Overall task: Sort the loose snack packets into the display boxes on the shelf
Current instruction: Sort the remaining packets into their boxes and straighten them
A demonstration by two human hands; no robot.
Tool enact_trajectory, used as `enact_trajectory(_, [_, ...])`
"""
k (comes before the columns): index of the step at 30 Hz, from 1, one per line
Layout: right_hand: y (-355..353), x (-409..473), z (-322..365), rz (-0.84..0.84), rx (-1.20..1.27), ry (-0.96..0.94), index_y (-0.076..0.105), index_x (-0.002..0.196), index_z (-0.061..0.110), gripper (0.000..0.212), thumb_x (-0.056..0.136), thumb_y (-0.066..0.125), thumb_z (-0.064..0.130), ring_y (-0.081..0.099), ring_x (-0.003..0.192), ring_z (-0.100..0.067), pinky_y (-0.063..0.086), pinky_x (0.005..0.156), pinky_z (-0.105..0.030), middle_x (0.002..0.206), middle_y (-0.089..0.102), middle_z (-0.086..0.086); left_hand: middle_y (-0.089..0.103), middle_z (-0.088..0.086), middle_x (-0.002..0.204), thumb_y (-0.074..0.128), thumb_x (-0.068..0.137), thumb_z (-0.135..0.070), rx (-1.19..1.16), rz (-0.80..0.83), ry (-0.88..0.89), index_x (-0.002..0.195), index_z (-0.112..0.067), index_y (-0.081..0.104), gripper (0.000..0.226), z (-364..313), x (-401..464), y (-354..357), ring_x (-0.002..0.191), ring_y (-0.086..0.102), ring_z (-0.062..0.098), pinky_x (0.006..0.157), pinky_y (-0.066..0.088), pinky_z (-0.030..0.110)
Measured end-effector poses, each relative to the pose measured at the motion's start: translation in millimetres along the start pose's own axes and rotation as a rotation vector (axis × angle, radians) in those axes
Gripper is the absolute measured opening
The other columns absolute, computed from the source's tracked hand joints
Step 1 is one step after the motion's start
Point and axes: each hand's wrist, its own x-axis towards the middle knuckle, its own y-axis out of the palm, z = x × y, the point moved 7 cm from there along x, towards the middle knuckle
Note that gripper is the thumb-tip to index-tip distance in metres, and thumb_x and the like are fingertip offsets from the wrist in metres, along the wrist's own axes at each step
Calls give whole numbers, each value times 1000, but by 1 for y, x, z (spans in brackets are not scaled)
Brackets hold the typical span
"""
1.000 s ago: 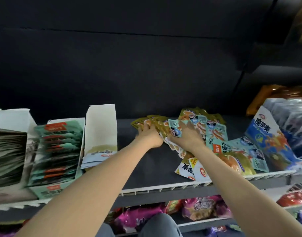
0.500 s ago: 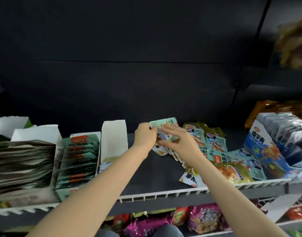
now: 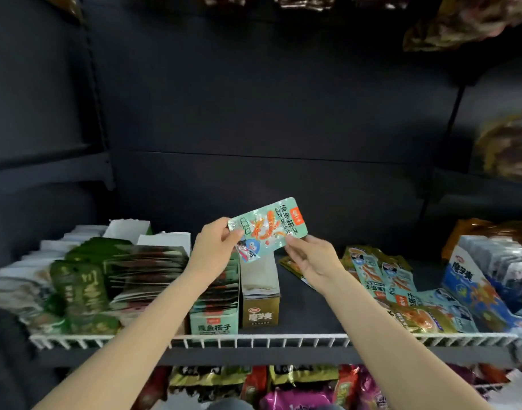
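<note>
You pinch the mint-green packet (image 3: pixel 268 226) between left hand (image 3: pixel 214 249) and right hand (image 3: pixel 312 259), fingers clamped on its ends above the green display box (image 3: pixel 214 319) at the shelf's (image 3: pixel 307 313) front edge; its slick film may slip.

I count 2 hands, left hand (image 3: pixel 214 250) and right hand (image 3: pixel 316 260), sharing 1 mint-green packet (image 3: pixel 268 227). On the shelf (image 3: pixel 307 309) I see 1 mint-green display box (image 3: pixel 214 321), 1 gold display box (image 3: pixel 261 312) and 1 blue display box (image 3: pixel 473 291); the loose packets (image 3: pixel 396 288) overlap too much to count
</note>
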Motion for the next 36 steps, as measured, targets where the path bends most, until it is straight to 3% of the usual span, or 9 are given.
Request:
enact_trajectory(2, [20,-3,7,-26,-118,-127,64,88,2,8,86,60,-5,68,83,-12,55,82,-28,95,70,-10,64,1,107,54,94,-18,263,-12,86,113,-12,56,20,2,-5,-21,97,61,18,87,48,32])
enact_trajectory(4, [36,-2,16,-69,-195,-258,64,88,6,10,86,61,-3,68,82,-10,56,74,-23,91,70,-5,51,3,127,53,94,-14,461,-4,144,134,-12,43,40,7,-6,-33,115,52,17,95,40,27])
enact_trajectory(7, [60,1,19,-59,-283,-418,63,82,14,16,86,62,-1,69,81,-8,56,73,-22,85,71,2,37,3,140,46,97,-10,685,-7,240,145,-13,27,52,5,-8,-43,124,43,16,97,37,24])
enact_trajectory(14, [91,4,9,-15,-724,-668,67,91,20,18,91,56,5,65,88,-6,55,80,-29,88,70,9,38,9,143,54,93,-9,390,-84,79,148,-13,17,67,6,10,-63,130,40,19,103,35,29])
enact_trajectory(17, [100,8,0,102,-921,-663,68,91,18,17,91,55,5,65,87,-8,55,81,-34,87,70,8,47,8,136,55,93,-10,404,-62,100,141,-14,35,53,2,14,-62,125,45,19,100,37,27])
enact_trajectory(20, [102,16,-14,203,-1102,-570,69,94,13,15,90,55,8,66,88,-20,53,84,-44,89,71,-1,59,6,117,50,96,-14,516,14,117,120,-16,58,26,2,12,-56,102,54,18,80,42,26])
enact_trajectory(24, [102,16,-19,217,-1123,-537,68,94,10,14,92,54,12,66,89,-25,53,84,-46,90,71,-5,60,10,104,46,98,-18,592,47,65,109,-18,63,20,7,11,-51,84,58,23,66,40,29])
enact_trajectory(30, [104,10,-15,204,-1143,-596,68,94,9,15,93,55,16,59,77,-5,43,66,-13,88,68,3,60,7,100,43,98,-8,672,79,66,107,-15,62,23,10,18,-45,87,59,24,66,43,31])
enact_trajectory(36, [96,9,-23,242,-1261,-549,67,111,15,29,92,49,3,56,96,-4,40,83,-14,108,68,3,61,6,116,44,97,-15,705,164,35,115,-20,61,26,13,13,-29,100,61,24,86,53,40])
